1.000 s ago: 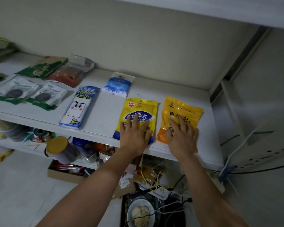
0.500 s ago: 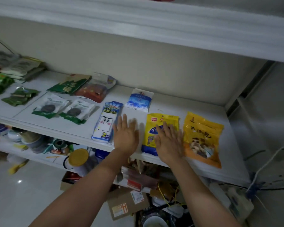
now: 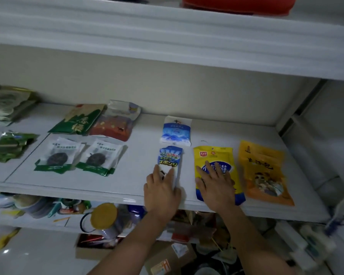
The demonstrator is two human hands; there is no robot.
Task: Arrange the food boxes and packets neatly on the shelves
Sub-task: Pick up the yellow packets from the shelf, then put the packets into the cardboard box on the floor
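Left hand: you are pressing it flat, fingers spread, on the sponge packet at the shelf's near edge, long axis running near-to-far | right hand: lying flat on the yellow packet, just right.

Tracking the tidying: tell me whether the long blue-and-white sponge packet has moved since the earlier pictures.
Yes. The long blue-and-white sponge packet slid right and now lies straight in front of the small blue-and-white pouch.
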